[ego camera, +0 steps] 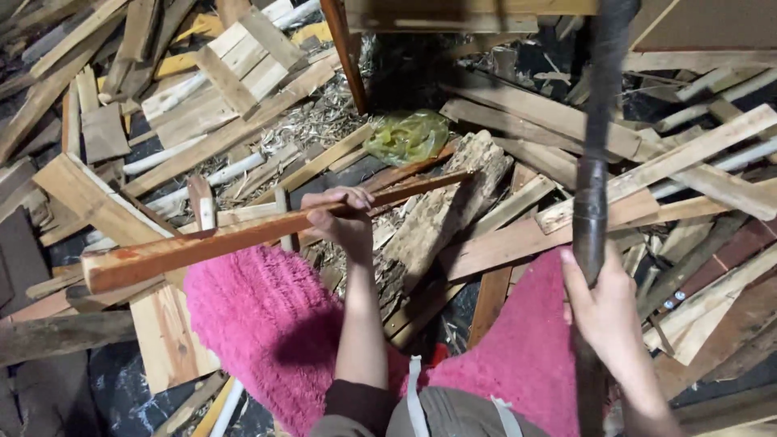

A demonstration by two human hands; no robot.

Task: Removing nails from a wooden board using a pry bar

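Scrap wood [518, 121] litters the floor. Left hand [344, 218] has its grip wrapped round a reddish slat [243, 235]; right hand [603, 303] clasps a dark pole [595, 162].

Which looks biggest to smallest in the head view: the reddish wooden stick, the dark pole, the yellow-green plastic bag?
1. Reddish wooden stick, held by the left hand, and the dark pole, held by the right hand: alike in length; the pole is nearer the camera, so unranked.
2. Yellow-green plastic bag: clearly smallest.
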